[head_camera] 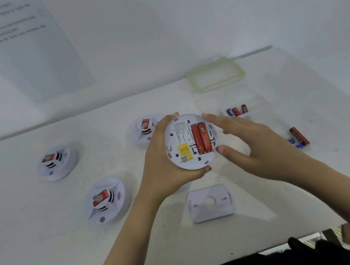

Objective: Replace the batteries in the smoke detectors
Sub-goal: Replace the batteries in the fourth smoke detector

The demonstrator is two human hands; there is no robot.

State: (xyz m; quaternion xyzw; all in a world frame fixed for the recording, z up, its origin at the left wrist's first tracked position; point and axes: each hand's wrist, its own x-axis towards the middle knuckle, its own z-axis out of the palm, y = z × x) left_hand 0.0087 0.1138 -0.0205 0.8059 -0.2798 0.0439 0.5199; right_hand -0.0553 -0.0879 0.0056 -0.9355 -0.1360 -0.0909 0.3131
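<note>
My left hand (161, 156) grips a round white smoke detector (182, 142), held back side up above the table. Two red batteries (201, 138) sit side by side in its open compartment, next to a yellow label. My right hand (256, 142) hovers just right of the detector with fingers spread and straight, holding nothing; its thumb and forefinger are close to the rim. The detector's white mounting plate (210, 203) lies on the table below it.
Three more white detectors with red stickers sit on the white table (40, 248): one far left (56, 162), one front left (106, 200), one behind my left hand (141, 129). Loose red and blue batteries lie at right (236, 111) (299, 137). A green-rimmed clear lid (215, 73) rests at the back.
</note>
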